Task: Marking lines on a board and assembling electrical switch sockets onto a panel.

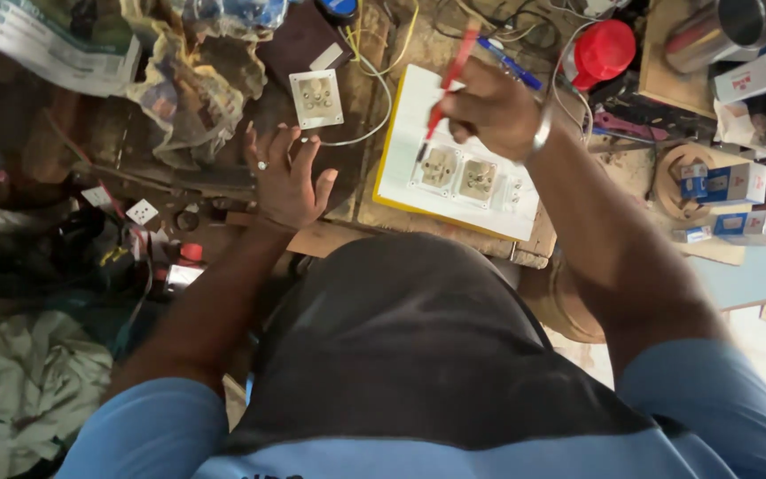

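Note:
My right hand (494,111) grips a red-handled screwdriver (450,75) and a blue pen (509,62). The screwdriver tip points down at a white board (401,151) that carries two beige wall sockets (458,173). My left hand (285,177) rests flat with fingers spread on the dark wooden bench, holding nothing. It lies just below a loose square socket plate (316,98) with a white wire (374,133) beside it.
A red cap-shaped object (603,49) and tangled wires lie behind the board. Small blue-and-white boxes (738,182) sit at the right, with a metal cylinder (724,31) behind them. Crumpled plastic (188,80), rags (28,381) and small parts crowd the left.

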